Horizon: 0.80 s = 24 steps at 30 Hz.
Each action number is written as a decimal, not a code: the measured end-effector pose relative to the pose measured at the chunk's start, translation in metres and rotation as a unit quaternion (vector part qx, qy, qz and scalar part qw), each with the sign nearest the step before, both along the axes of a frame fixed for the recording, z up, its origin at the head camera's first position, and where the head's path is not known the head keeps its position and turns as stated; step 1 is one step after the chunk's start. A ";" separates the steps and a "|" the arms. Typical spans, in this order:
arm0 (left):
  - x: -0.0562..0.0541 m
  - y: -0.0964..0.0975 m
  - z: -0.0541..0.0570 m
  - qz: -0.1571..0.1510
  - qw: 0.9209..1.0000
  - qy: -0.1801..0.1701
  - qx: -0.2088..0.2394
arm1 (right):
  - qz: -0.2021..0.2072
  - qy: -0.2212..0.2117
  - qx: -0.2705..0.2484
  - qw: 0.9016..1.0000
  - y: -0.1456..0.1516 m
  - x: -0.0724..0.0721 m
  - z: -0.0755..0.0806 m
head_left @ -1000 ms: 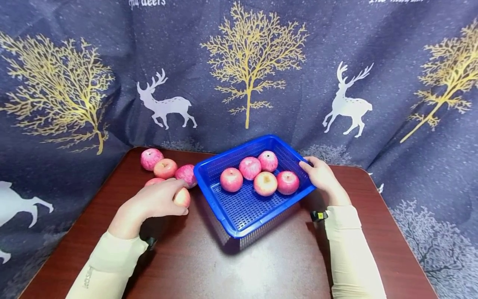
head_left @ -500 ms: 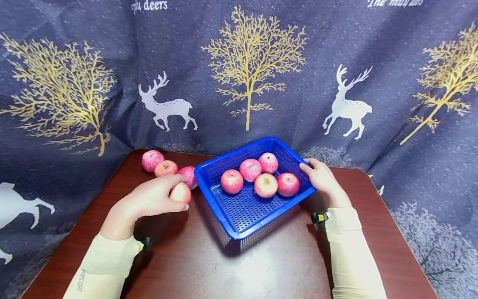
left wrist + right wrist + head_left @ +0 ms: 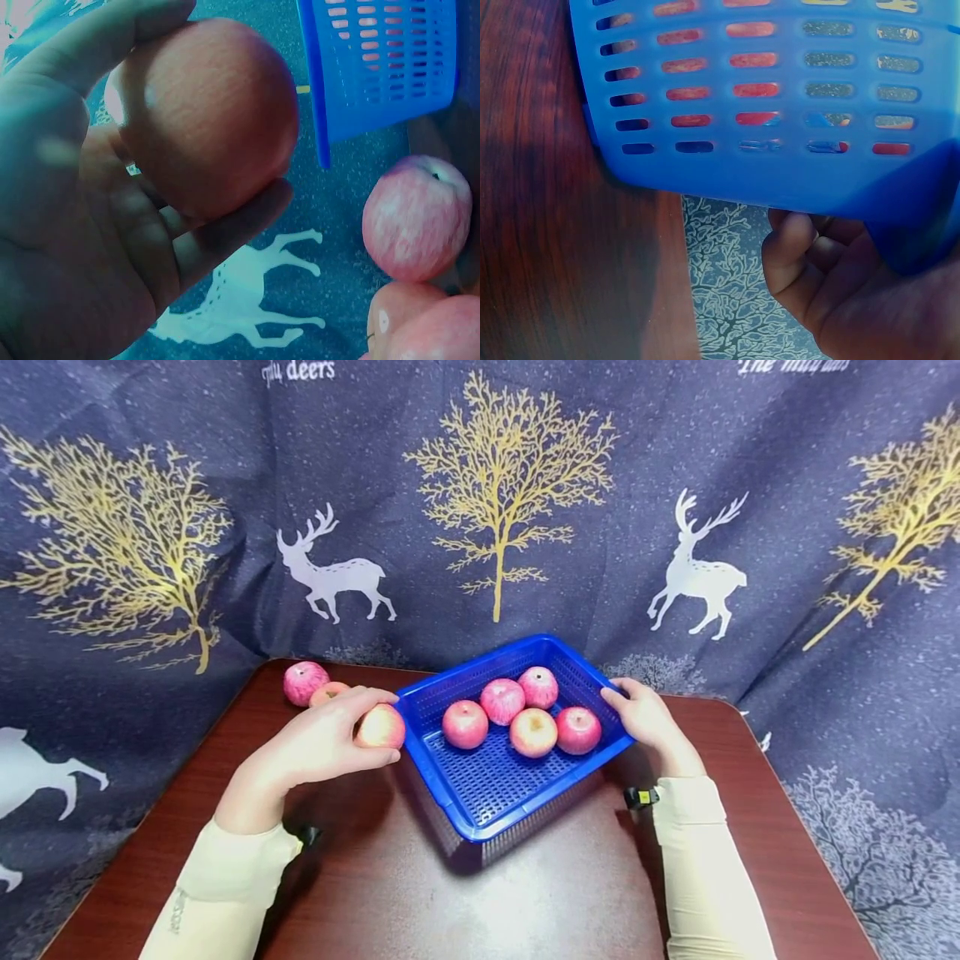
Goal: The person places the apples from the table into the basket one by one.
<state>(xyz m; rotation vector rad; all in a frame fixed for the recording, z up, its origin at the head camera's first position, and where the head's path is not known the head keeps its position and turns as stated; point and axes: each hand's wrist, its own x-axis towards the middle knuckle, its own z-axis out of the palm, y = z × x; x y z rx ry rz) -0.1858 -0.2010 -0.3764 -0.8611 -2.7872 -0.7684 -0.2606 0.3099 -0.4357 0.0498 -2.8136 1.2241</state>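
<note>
My left hand point(image 3: 318, 739) holds a pale red-yellow apple point(image 3: 382, 727) just outside the left rim of a blue perforated plastic basket point(image 3: 480, 777). In the left wrist view, thumb and fingers curve round that apple point(image 3: 217, 112), raised near the basket wall point(image 3: 390, 67). Several apples lie inside the basket, among them a yellowish one point(image 3: 533, 732) and a redder one point(image 3: 578, 730). At the basket's right end, my right hand point(image 3: 651, 720) grips the rim. Its curled fingers show below the basket's side point(image 3: 682, 75) in the right wrist view.
Behind the left hand, a pink apple point(image 3: 305, 682) and an orange-red apple point(image 3: 328, 693) rest on the brown table point(image 3: 540, 893). More loose apples point(image 3: 417, 219) appear in the left wrist view. A dark cloth point(image 3: 450, 568) with deer and trees hangs behind the table.
My left hand has carried the apple right and slightly up, from beside the loose apples to the basket's left rim. The right hand and the basket keep their places.
</note>
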 end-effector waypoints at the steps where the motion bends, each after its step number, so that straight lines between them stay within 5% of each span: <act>1: 0.000 0.002 0.000 -0.001 1.000 0.002 0.001 | 0.001 0.000 0.000 1.000 0.000 0.000 0.000; 24: -0.012 0.049 0.015 -0.036 0.999 -0.007 0.010 | 0.010 -0.002 0.030 1.000 0.001 0.001 0.002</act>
